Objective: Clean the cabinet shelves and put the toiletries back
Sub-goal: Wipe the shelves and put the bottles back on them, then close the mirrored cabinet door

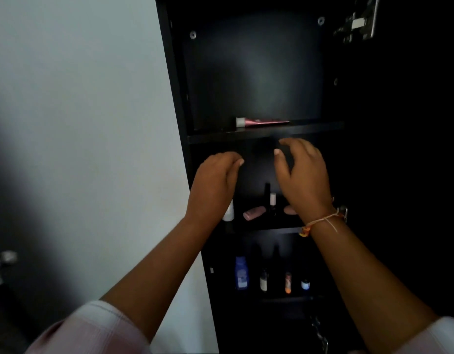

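Two grips [215, 180] [302, 175] hover before bottles [241, 275] (labels illegible).

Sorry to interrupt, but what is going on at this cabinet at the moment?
A person faces an open dark cabinet with both arms raised. The left hand and right hand hover in front of the middle compartment, both loosely bent and holding nothing. A pink tube lies on the top shelf. Below the hands, a small pink bottle lies on its side among a few upright ones, and a blue bottle stands with other small bottles one shelf lower.
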### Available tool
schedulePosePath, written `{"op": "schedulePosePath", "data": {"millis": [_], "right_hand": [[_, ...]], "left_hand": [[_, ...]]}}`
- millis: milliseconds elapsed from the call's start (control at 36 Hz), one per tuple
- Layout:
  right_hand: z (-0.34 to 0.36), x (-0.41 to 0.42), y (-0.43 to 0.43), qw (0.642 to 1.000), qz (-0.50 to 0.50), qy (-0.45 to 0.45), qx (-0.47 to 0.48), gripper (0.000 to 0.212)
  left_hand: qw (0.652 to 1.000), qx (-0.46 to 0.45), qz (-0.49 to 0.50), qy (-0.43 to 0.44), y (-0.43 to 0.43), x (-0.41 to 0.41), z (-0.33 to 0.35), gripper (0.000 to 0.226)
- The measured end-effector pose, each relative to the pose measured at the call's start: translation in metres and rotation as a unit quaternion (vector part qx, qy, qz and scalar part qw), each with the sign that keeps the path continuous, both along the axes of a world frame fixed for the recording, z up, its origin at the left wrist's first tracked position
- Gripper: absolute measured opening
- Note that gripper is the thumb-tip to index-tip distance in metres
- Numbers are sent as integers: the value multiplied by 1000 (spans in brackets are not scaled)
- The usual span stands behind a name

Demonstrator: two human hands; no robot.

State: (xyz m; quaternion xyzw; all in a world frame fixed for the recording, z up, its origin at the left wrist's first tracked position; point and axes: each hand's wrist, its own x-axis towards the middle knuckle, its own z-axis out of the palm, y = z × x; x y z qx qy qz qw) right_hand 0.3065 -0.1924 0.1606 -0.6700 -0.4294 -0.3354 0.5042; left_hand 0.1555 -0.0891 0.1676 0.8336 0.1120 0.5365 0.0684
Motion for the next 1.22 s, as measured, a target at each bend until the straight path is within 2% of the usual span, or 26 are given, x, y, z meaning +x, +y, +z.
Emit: {"op": "schedulePosePath", "data": {"millis": [167, 361, 528, 778, 944, 1083, 1222], "right_hand": [[-58, -31, -18, 996, -17, 30, -82, 42], [-127, -66, -49, 969, -77, 48, -228, 64], [-171, -107, -81, 945, -143, 95, -278, 67], [-208, -178, -159, 915, -292, 138, -241, 75], [-210, -206, -212, 891, -393, 164, -159, 91], [-201, -200, -237, 877, -418, 217, -97, 99], [-191, -177, -251, 888, -362, 280, -47, 96]], "left_hand": [[994, -40, 19, 96, -9, -28, -62, 33], [984, -49, -41, 168, -22, -52, -134, 45], [973, -60, -58, 216, -37, -81, -181, 63], [957, -60, -45, 280, -58, -136, -231, 73], [947, -67, -48, 310, -77, -156, -250, 77], [942, -71, -61, 322, -92, -161, -253, 79], [942, -76, -62, 320, -102, -162, -248, 79]]}}
